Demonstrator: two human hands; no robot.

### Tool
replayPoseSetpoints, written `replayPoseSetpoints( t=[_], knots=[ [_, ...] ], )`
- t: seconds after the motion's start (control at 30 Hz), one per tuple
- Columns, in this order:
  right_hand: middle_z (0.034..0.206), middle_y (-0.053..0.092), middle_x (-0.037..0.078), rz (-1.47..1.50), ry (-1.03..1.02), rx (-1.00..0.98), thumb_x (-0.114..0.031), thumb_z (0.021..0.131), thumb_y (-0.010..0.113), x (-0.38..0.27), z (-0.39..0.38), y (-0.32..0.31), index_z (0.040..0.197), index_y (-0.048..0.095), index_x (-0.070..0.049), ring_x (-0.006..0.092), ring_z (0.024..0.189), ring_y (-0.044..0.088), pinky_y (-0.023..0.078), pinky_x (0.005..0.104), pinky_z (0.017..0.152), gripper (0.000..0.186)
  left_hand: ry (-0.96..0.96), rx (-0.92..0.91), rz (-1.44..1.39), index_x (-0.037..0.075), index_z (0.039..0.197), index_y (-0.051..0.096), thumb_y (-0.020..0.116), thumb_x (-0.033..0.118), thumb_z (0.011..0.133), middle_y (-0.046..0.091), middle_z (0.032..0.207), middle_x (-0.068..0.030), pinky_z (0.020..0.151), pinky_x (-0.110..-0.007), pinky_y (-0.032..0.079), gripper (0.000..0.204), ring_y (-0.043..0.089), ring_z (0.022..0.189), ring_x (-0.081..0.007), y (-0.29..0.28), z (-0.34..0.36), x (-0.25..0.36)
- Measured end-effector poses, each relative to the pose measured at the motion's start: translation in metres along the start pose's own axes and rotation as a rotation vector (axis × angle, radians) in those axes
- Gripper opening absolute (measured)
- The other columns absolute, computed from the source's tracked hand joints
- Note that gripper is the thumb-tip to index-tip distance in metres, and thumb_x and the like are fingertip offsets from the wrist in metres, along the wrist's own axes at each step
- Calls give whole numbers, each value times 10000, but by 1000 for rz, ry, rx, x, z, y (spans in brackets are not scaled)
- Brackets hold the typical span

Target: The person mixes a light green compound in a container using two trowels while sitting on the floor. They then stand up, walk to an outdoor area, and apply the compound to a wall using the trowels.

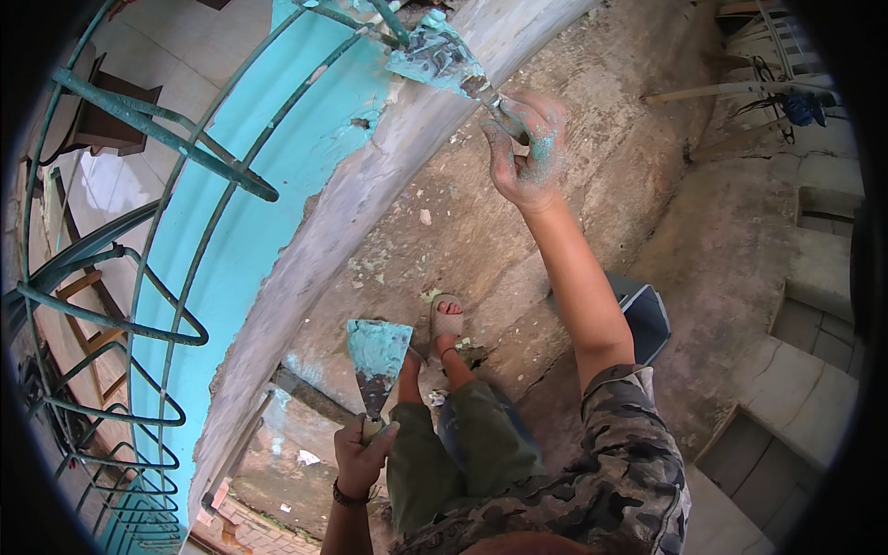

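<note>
My right hand, speckled with turquoise, grips a putty knife at the top center. Its blade, smeared with turquoise paste, is at the edge of the turquoise wall, beside a green metal grille; whether it touches is unclear. Low in the view, my left hand holds a second, wider putty knife by its handle, its blade pointing up and coated with turquoise paste. A pale, rough band runs along the lower edge of the turquoise surface.
Curved bars of the green grille fill the left side. My sandalled foot stands on the stained concrete floor. A grey angular container is right of my legs. Concrete openings and wooden pieces line the right.
</note>
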State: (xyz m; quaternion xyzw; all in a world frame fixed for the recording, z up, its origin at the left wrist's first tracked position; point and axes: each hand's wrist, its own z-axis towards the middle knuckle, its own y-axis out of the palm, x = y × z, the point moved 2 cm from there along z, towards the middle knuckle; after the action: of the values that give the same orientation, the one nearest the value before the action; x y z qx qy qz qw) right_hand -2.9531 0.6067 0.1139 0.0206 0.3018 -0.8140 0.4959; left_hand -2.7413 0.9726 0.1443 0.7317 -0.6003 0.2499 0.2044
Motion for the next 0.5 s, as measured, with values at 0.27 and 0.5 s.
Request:
replayPoseSetpoints(
  t=[0.27, 0.5],
  knots=[
    [1052, 590, 145, 9, -110, -12, 59, 705, 745, 23, 0, 22, 1166, 531, -79, 306, 884, 594, 505, 362, 738, 527, 39, -23, 26, 9, 826, 597, 672, 102, 835, 552, 552, -17, 369, -202, 332, 120, 460, 410, -50, 7, 5, -13],
    [1024, 588, 89, -50, -107, -69, 33, 666, 727, 27, 3, 3, 1187, 605, -162, 287, 819, 573, 496, 355, 679, 570, -5, 25, 13, 36, 678, 545, 727, 110, 818, 532, 535, 22, 427, -225, 341, 242, 456, 475, -29, 15, 3, 1]
  ],
)
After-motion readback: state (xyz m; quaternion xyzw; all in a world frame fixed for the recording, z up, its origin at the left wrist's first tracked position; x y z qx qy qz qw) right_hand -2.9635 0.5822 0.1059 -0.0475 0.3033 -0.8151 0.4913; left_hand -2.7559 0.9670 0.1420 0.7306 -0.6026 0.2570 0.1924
